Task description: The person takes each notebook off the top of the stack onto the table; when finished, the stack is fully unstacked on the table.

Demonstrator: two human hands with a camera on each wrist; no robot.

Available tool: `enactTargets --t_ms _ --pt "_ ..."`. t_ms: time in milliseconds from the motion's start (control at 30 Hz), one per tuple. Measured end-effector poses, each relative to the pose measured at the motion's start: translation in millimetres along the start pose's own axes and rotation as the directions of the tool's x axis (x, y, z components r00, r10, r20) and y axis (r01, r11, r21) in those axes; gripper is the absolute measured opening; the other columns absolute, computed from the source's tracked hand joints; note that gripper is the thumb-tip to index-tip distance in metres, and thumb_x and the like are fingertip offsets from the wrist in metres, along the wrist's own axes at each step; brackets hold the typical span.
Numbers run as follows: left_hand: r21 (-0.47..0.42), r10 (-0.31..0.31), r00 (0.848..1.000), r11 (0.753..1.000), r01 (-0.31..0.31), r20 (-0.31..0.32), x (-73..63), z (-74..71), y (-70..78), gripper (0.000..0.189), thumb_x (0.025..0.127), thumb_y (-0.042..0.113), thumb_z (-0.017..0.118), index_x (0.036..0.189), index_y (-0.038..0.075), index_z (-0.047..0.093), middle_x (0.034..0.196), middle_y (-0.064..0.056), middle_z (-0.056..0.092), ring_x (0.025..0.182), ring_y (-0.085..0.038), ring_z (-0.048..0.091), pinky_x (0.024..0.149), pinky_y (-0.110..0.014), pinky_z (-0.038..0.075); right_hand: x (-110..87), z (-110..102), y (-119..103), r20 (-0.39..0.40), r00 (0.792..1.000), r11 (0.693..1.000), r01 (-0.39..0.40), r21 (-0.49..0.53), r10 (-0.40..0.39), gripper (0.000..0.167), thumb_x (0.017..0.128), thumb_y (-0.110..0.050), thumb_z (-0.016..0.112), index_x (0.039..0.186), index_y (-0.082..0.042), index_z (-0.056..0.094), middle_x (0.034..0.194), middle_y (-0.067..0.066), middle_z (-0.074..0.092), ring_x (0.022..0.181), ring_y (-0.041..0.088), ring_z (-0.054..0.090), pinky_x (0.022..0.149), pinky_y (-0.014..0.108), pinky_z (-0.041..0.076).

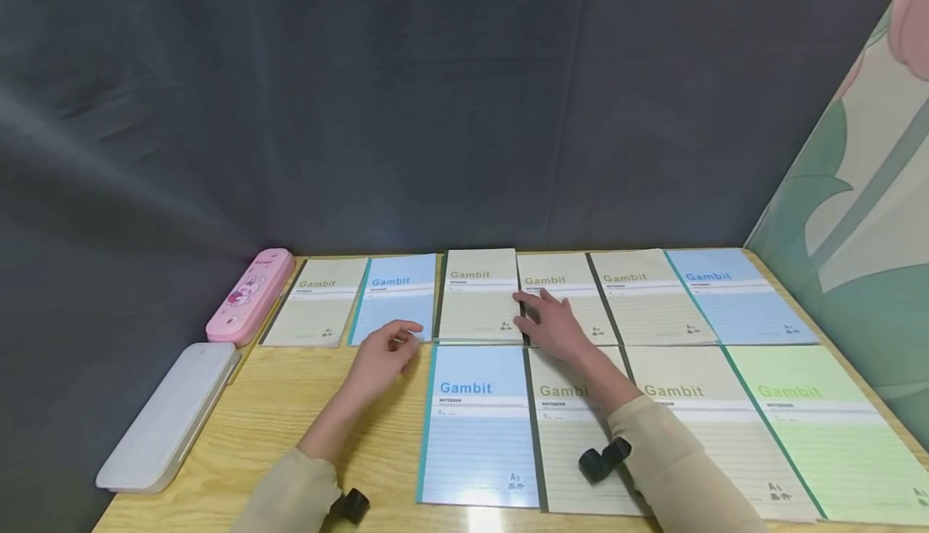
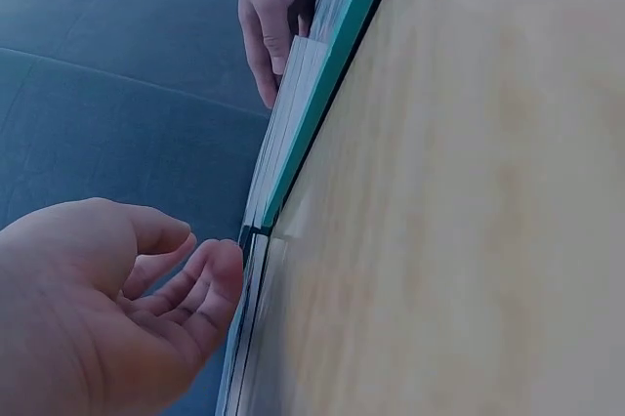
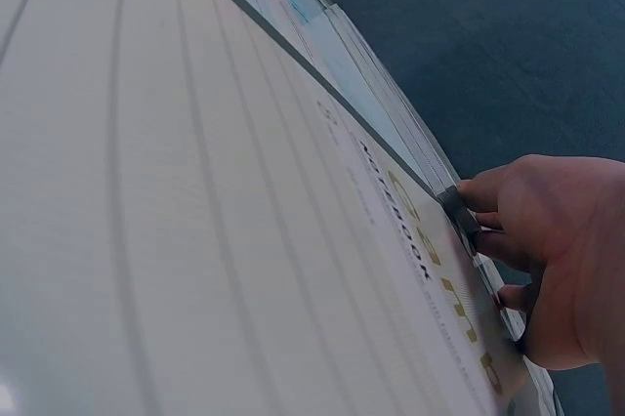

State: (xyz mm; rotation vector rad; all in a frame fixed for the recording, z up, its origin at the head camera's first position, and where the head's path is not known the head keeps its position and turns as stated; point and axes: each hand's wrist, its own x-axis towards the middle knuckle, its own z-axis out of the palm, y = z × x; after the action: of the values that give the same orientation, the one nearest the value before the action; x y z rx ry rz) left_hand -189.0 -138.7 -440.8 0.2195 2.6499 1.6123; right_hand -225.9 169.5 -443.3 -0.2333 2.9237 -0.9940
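Note:
My right hand (image 1: 557,325) reaches over the back row of notebooks, fingertips at the right edge of a beige Gambit notebook (image 1: 475,315). In the right wrist view, the fingers of the right hand (image 3: 557,250) touch the dark spine side of a notebook. Beneath that hand lies another beige notebook (image 1: 544,267), partly covered by it. Near the lower right corner of a blue notebook (image 1: 402,295) is my left hand (image 1: 385,356), its fingers loosely bent around nothing. The left wrist view shows the left hand (image 2: 127,299) beside the notebook edges, whether touching cannot be told.
A front row holds a blue notebook (image 1: 479,460), two beige ones and a green one (image 1: 827,428). More notebooks fill both ends of the back row. At left lie a pink case (image 1: 250,295) and a white case (image 1: 167,416). A dark curtain (image 1: 399,114) hangs behind.

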Motion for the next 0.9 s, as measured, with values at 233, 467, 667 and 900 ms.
enactTargets --t_ms 233,467,667,900 --pt "0.001 0.013 1.0 1.0 -0.013 -0.016 21.8 11.6 6.8 0.022 0.099 0.006 0.063 0.119 0.006 0.07 0.095 -0.006 0.064 0.07 -0.02 0.061 0.061 -0.03 0.053 -0.8 1 -1 -0.013 1.0 1.0 0.015 0.004 -0.015 0.052 0.102 -0.028 0.06 0.15 -0.011 0.05 0.152 0.017 0.047 0.15 0.039 0.022 0.122 0.057 0.0" --pt "-0.03 -0.029 0.999 0.999 0.029 -0.026 37.9 23.5 6.4 0.023 0.097 0.001 0.063 0.119 0.002 0.069 0.101 -0.009 0.063 0.083 -0.019 0.06 0.063 -0.031 0.059 -0.9 2 -1 -0.018 1.0 1.0 0.02 -0.003 -0.02 0.052 0.102 -0.029 0.061 0.149 -0.011 0.051 0.152 0.018 0.047 0.149 0.039 0.023 0.122 0.057 0.001" --pt "0.003 -0.052 0.999 0.999 0.052 -0.01 44.7 27.6 7.8 0.03 0.096 0.007 0.068 0.126 0.005 0.066 0.105 -0.009 0.062 0.09 -0.021 0.061 0.062 -0.031 0.059 0.2 3 0 -0.018 1.0 1.0 0.023 -0.003 -0.023 0.052 0.102 -0.029 0.061 0.149 -0.011 0.051 0.152 0.018 0.047 0.15 0.039 0.023 0.122 0.057 0.001" --pt "0.162 0.006 1.0 0.987 -0.01 0.027 46.3 31.2 11.8 0.047 0.092 0.021 0.078 0.133 0.004 0.064 0.105 -0.009 0.062 0.089 -0.021 0.056 0.075 -0.034 0.05 2.5 4 3 -0.016 1.0 1.0 0.023 -0.007 -0.023 0.052 0.102 -0.029 0.06 0.15 -0.012 0.05 0.153 0.017 0.046 0.15 0.039 0.022 0.122 0.057 0.0"
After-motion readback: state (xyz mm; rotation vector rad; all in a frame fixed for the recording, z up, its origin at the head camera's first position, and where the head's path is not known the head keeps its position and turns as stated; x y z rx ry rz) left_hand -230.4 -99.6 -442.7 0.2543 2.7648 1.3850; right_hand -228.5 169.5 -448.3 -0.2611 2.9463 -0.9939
